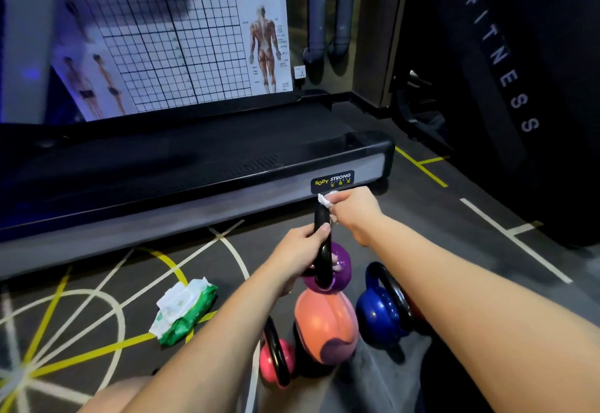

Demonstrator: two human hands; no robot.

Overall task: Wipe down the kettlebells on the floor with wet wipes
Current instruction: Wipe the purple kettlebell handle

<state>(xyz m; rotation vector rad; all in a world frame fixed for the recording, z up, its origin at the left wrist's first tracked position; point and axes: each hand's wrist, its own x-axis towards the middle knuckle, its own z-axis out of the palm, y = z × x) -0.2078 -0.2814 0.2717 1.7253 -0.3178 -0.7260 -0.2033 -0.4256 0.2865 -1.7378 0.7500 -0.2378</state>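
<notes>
Purple and glossy, the kettlebell [340, 269] is sitting just below the middle of the view, at about 5 o'clock from centre, catching small highlights on its rounded body. Its black handle [322, 243] is showing edge-on, rising toward 12 o'clock. The left hand [300, 252] is curling around the handle's middle, thumb lying along the bar. The right hand [354, 208] is pinching a crumpled white wipe [324, 200] and pressing it to the top of the handle. At 6 o'clock from the purple one an orange kettlebell [324, 325] is standing on the dark floor [454, 243], with a purple patch low on its side. It is covering the purple body's underside, so whether that one is resting on the floor or being lifted cannot be told. A pink kettlebell [278, 360] is lying at 7 o'clock and a blue kettlebell [380, 315] is standing at 4 o'clock, both with black handles. The right forearm is hiding most of a red shape just behind the blue one, too little of which shows to say what it is. A green and white pack [185, 312] of wipes is lying open at 8 o'clock on painted floor lines. A black treadmill [194, 165] is stretching across at 11 o'clock, its left end being cut off by the frame.
</notes>
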